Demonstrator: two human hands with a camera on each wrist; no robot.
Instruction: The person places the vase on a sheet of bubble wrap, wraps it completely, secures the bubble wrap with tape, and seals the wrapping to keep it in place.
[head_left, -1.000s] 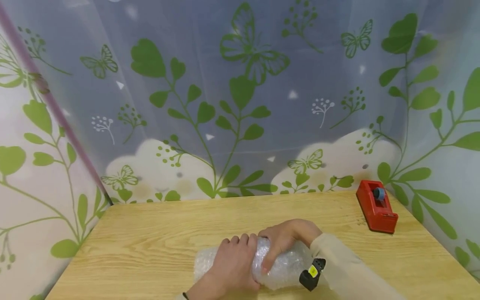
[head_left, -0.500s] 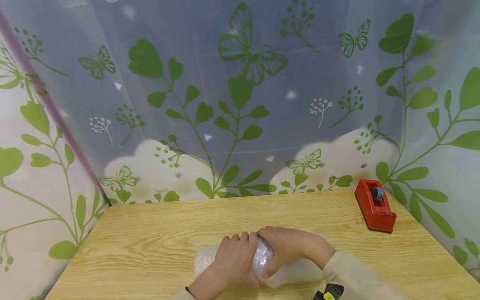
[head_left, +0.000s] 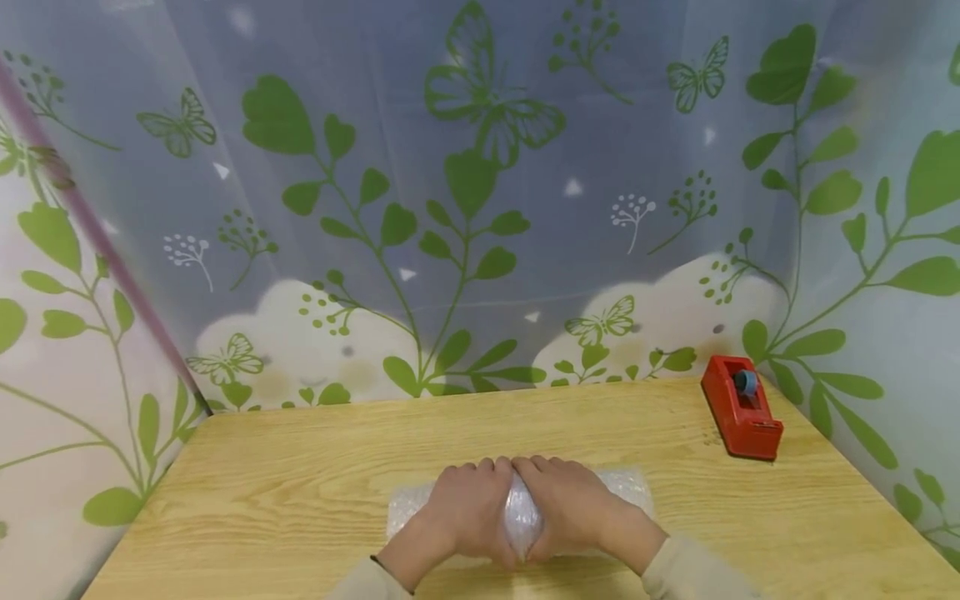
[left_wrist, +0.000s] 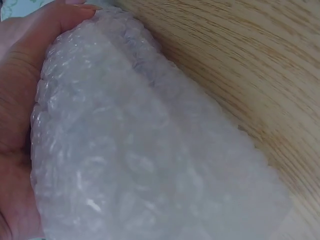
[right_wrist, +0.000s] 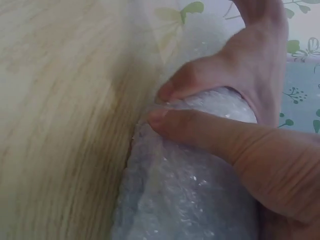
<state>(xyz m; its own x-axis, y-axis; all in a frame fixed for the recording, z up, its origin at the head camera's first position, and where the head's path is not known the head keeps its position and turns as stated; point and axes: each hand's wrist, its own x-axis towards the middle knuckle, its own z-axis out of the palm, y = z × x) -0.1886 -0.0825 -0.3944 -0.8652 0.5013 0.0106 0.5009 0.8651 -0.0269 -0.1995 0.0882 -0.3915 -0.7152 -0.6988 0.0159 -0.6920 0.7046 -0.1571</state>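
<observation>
A roll of clear bubble wrap lies crosswise on the wooden table near its front. My left hand grips the roll just left of its middle, fingers over the far side and thumb on the near side. Beside it, my right hand grips the roll in the same way, the two hands nearly touching at the fingertips. In the right wrist view both thumbs press on the bubble wrap close together. The left wrist view shows layers of bubble wrap along the table. Whatever the wrap may enclose is hidden.
A red tape dispenser with a small blue roll stands at the table's right rear. Curtains printed with green leaves and butterflies hang behind and at both sides. Bare wood of the table stretches left of the hands.
My right hand has slid left along the bubble wrap and turned so its fingers now curl over the far side, meeting the left hand. The left hand stays on the roll.
</observation>
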